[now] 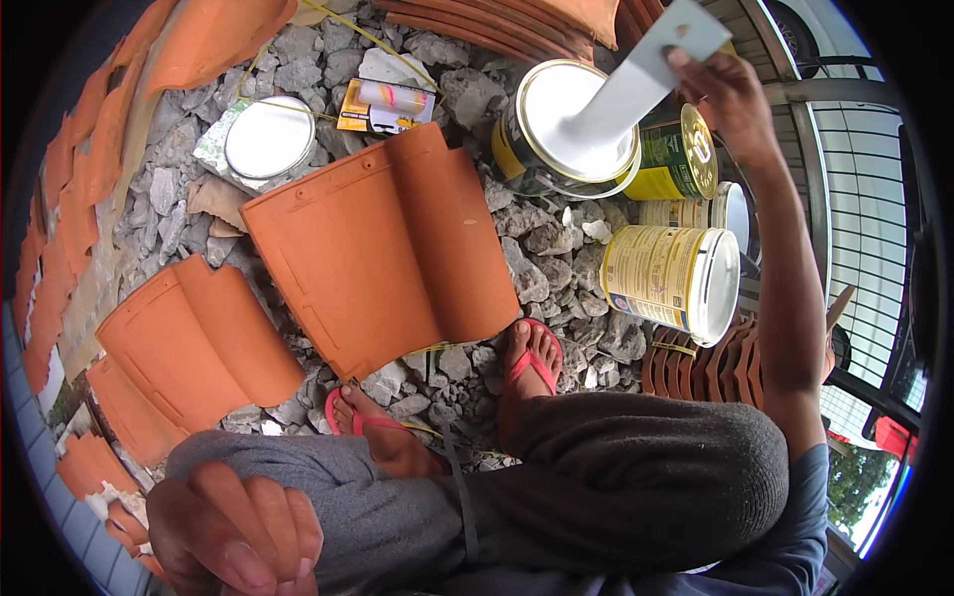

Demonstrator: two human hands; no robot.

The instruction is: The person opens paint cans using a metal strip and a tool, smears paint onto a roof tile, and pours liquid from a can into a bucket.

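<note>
My right hand (717, 94) reaches to the upper right, its fingers gripping the top of a flat white paint stirrer (646, 74) with holes in its end. The stirrer slants down into an open paint bucket (512, 159) full of white paint, which coats its lower part. At the lower left, my left hand (238, 526) is raised in front of my knee. Its fingers are curled closed, and what lies inside them, if anything, is hidden. Between the bucket and my feet, a large orange roof tile (348, 248) rests on the rubble.
Another orange tile (199, 343) lies at left. A white-topped round lid or tin (268, 139) and a packaged roller (386, 105) sit on the stones. Right of the bucket stand a green-yellow can (676, 154) and a tipped yellow-white pail (661, 278). Stacked tiles (706, 363) stand beyond my right knee.
</note>
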